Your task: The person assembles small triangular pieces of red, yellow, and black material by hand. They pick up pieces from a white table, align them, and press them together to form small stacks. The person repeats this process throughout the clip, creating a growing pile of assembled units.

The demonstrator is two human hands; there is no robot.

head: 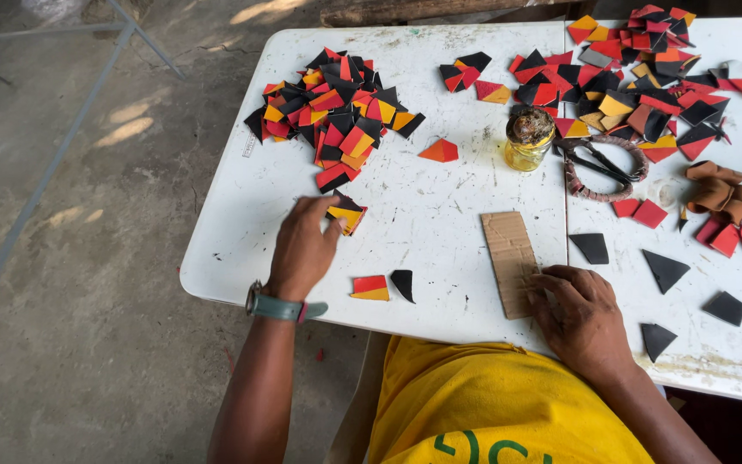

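- The left hand (pixel 305 245) is reaching out over the white table (pixel 422 215), its fingertips touching a small stack of black, yellow and red pieces (pixel 347 212) lying just beyond them, on the far right side of the hand.
- The fingers are curling loosely around the near edge of that stack; whether they are pinching it or only resting on it cannot be told.
- The stack is lying flat, its long axis running from near left to far right, with a pointed black corner facing the big pile of cut pieces (pixel 332 112) farther away.
- The right hand (pixel 579 314) is lying palm down at the near edge of the table, fingers together and bent, pressing on the near end of a cardboard strip (pixel 508 258).
- The strip is lying flat with its long axis running near to far, leaning slightly left at the far end.
- A glass jar (pixel 529 139) and scissors with wrapped handles (pixel 603 165) are sitting beyond the strip, and black triangles (pixel 665 269) are lying to the right of the hand.
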